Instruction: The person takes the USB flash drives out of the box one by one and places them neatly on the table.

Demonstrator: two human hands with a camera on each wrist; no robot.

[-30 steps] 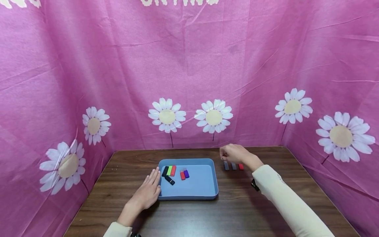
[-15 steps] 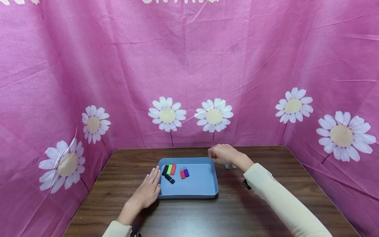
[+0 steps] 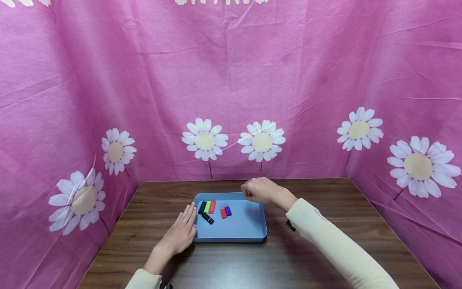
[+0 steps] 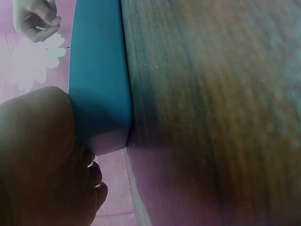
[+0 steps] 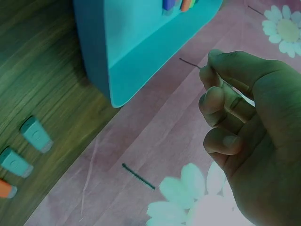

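My left hand (image 3: 180, 230) lies with straight fingers along the left wall of a blue tray (image 3: 238, 228). In the left wrist view, the hand touches the tray's side (image 4: 101, 80). My right hand (image 3: 261, 190) hovers over the tray's far right corner. In the right wrist view its fingers are loosely curled, the thumb near the index fingertip, and no object shows between them. At the tray's left lie black (image 3: 202, 207), green (image 3: 207, 206) and red (image 3: 212, 206) USB sticks in a row, with another black USB stick (image 3: 207, 218) below. Red (image 3: 223, 212) and purple (image 3: 228, 211) USB sticks lie mid-tray.
Right of the tray, two greyish USB sticks (image 5: 36, 134) and a red one (image 5: 5, 189) lie in a row on the wooden table (image 3: 231, 265). The right forearm (image 3: 325, 228) mostly hides them in the head view. A pink flowered cloth (image 3: 231, 80) rises behind the table.
My right hand has moved left, from above the USB sticks on the table to over the tray's far right corner. The left hand has stayed at the tray's left side.
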